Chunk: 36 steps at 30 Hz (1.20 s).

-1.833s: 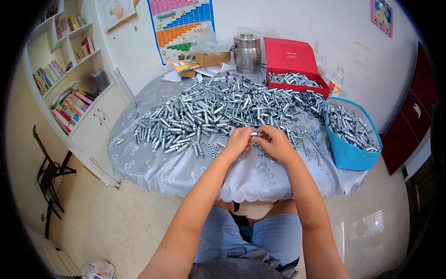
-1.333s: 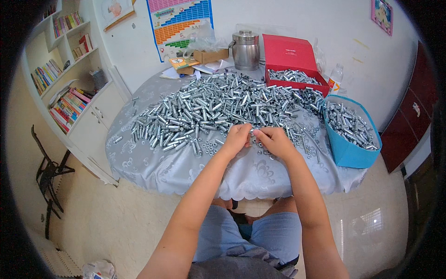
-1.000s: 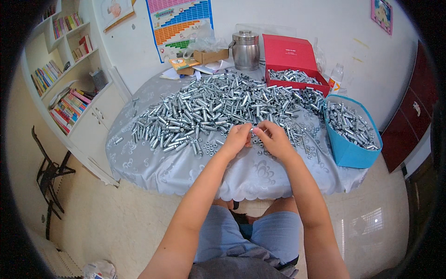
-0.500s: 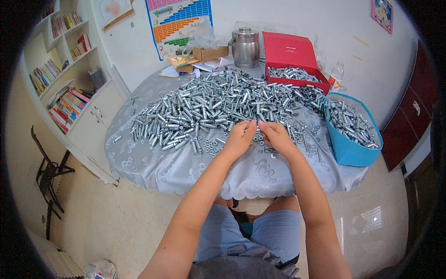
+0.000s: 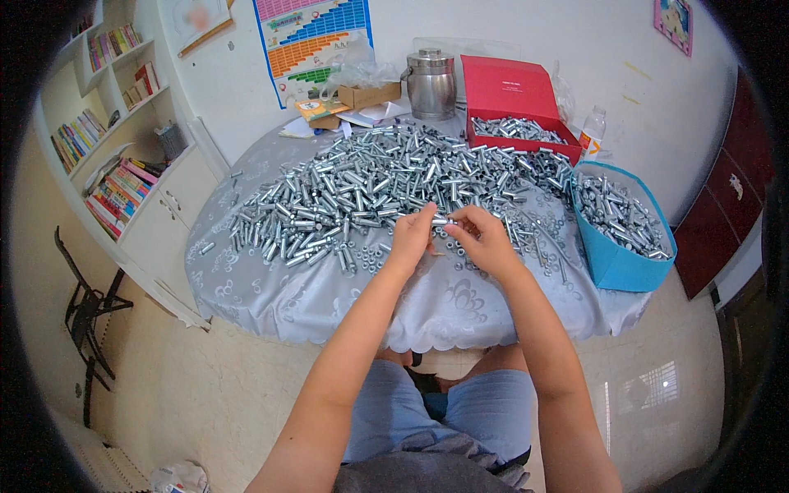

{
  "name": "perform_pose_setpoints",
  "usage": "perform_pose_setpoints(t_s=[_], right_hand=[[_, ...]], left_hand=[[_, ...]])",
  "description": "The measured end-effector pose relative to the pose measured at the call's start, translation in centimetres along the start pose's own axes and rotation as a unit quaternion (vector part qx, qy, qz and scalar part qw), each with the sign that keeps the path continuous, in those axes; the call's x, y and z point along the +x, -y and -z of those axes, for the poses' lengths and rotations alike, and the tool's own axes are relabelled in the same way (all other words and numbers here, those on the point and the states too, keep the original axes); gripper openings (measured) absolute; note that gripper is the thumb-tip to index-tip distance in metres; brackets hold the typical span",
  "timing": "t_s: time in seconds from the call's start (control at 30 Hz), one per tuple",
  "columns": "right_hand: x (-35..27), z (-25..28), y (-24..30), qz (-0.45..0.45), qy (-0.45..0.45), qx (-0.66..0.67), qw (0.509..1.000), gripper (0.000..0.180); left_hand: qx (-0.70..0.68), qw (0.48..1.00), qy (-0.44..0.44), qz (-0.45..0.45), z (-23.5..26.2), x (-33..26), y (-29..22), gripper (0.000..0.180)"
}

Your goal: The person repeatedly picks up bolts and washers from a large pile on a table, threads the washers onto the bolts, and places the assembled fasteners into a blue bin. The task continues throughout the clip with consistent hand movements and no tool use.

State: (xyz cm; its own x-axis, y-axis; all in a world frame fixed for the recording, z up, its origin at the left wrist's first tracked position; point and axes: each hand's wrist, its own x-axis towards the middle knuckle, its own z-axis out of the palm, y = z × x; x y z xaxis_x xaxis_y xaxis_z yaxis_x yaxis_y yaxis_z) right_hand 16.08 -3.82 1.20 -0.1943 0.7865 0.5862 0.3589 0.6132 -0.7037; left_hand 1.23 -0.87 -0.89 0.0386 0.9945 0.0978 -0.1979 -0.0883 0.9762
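Observation:
My left hand [image 5: 412, 238] and my right hand [image 5: 479, 237] meet over the near part of a round table covered with a pale patterned cloth [image 5: 345, 304]. Together they pinch one small silver metal sleeve [image 5: 440, 222] between their fingertips. A wide heap of the same silver sleeves [image 5: 362, 185] spreads across the table just beyond my hands. Small loose nuts [image 5: 370, 257] lie on the cloth left of my left hand.
A blue bin [image 5: 622, 226] with several sleeves stands at the right edge. A red open box [image 5: 514, 111] holding more, a steel pot [image 5: 431, 82], a plastic bottle [image 5: 590, 135] and cardboard boxes sit at the back. A white bookshelf [image 5: 123, 156] stands left, a black chair [image 5: 86, 304] on the floor.
My hands have shifted slightly away from me toward the heap and lifted the small sleeve between them; the piles and containers have not moved.

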Motion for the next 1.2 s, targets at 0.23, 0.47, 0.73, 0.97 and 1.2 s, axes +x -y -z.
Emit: perform_pose_setpoints(t_s=[0.23, 0.47, 0.73, 0.97, 1.2], right_hand=[[-0.1, 0.4, 0.8, -0.014, 0.056, -0.009, 0.998, 0.024], [-0.1, 0.5, -0.4, -0.159, 0.119, 0.181, 0.963, 0.032], [0.6, 0.1, -1.7, -0.100, -0.108, 0.212, 0.966, 0.032], [1.0, 1.0, -2.4, -0.071, -0.208, 0.245, 0.944, 0.034], [1.0, 1.2, -2.1, -0.102, -0.214, 0.274, 0.932, 0.034]], left_hand=[[0.135, 0.983, -0.002, -0.121, 0.5, 0.5, 1.0, 0.049], [0.128, 0.963, 0.015, -0.235, 0.0, -0.4, 0.2, 0.043], [-0.050, 0.995, 0.082, -0.041, -0.4, -0.7, -0.8, 0.038], [-0.011, 0.966, 0.239, 0.097, -0.1, -1.6, -2.1, 0.031], [-0.001, 0.876, 0.439, 0.199, 0.6, -1.9, -1.6, 0.021]])
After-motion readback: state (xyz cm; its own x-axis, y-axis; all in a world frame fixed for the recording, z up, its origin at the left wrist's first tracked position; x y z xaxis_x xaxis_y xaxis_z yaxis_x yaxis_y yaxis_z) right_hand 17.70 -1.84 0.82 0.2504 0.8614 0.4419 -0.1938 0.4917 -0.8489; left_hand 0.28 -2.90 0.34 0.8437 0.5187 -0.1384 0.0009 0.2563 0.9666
